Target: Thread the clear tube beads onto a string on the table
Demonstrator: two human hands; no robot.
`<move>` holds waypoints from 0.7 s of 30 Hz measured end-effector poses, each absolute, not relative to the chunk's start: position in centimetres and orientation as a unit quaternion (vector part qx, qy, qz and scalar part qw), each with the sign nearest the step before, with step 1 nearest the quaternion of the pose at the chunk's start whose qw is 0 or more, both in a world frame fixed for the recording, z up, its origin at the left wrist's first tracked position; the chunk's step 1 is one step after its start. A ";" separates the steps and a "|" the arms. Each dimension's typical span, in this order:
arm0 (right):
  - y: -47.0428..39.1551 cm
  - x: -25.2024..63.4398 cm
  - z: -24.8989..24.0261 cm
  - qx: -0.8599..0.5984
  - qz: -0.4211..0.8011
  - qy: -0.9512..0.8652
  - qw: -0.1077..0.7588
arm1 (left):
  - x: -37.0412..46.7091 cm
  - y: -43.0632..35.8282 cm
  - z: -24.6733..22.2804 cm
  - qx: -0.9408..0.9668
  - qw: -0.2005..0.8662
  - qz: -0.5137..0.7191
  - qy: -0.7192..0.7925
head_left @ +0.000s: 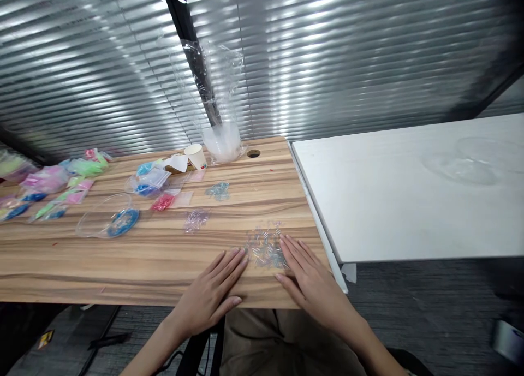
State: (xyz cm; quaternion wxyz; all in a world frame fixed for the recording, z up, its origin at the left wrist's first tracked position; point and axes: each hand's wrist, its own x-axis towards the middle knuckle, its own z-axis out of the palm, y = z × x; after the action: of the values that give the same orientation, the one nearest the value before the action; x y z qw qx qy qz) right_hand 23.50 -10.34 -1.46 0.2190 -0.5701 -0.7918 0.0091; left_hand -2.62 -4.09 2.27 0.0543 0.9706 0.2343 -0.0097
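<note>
My left hand lies flat at the front of the wooden table, fingers stretched out and thumb apart. On the other side of a loose spread of small clear and bluish tube beads, my right hand rests palm down with its fingers extended. The right fingertips touch the edge of the beads; the left fingertips are close beside them. Farther back sit a small pile of purple beads and a pile of grey-blue beads. Neither hand grips anything.
Left of the piles are a bag of red beads, a clear lid with blue beads and several colourful bags. A paper cup stands near bagged plastic cups. A white table adjoins on the right, past a narrow gap.
</note>
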 end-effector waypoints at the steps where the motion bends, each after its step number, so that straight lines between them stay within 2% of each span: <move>1: -10.4 23.5 -1.5 -0.570 0.007 -0.792 0.220 | -2.6 -4.1 2.3 0.970 0.060 -0.007 0.235; 8: -10.4 23.6 -1.7 -0.564 -0.001 -0.797 0.214 | -3.9 -4.4 2.3 0.944 0.087 0.057 0.312; 15: -10.4 23.7 -1.8 -0.554 0.012 -0.800 0.230 | -6.8 -6.0 2.0 0.951 0.053 0.028 0.304; 21: -10.4 23.7 -1.8 -0.553 0.016 -0.799 0.235 | -5.1 -5.1 2.7 0.955 0.086 0.008 0.283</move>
State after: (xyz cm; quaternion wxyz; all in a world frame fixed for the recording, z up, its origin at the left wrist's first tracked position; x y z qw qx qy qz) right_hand 23.66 -10.38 -1.75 0.2349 -0.5533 -0.7990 0.0162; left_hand -5.06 -5.10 2.73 0.0863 0.9551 0.2835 0.0079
